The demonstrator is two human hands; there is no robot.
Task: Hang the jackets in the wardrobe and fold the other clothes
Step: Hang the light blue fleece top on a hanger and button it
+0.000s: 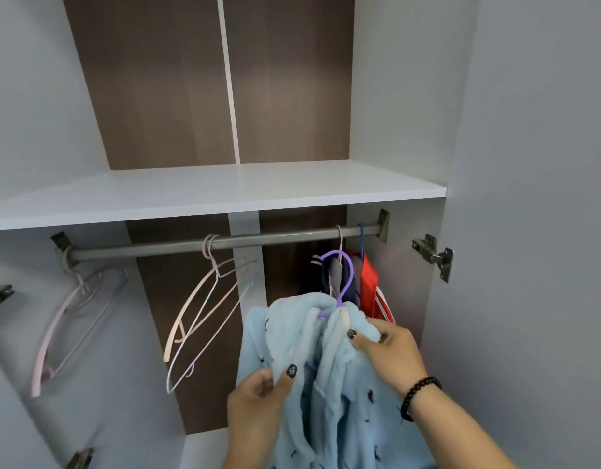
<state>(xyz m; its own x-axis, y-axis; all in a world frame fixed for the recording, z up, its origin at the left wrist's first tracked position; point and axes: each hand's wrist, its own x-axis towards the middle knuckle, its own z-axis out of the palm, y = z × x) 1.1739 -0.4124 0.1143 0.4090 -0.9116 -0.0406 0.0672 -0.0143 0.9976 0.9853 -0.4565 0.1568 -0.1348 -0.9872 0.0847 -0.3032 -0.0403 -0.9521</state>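
Both hands, left (258, 397) and right (390, 350), gripped fluffy blue jacket (329, 384) on purple hanger (343, 282), below wardrobe rail (224, 243).

Rail (224, 243) under shelf (224, 191). Empty hangers (204, 316) at rail left and middle; hung garments (366, 282) far right. Fleece jacket (326, 384) on hanger (343, 282) in front, below rail.

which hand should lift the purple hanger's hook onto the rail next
Right. The right hand grips the blue fleece jacket just beside the purple hanger neck, directly under the rail. The left hand holds the fabric lower down, better for supporting it.
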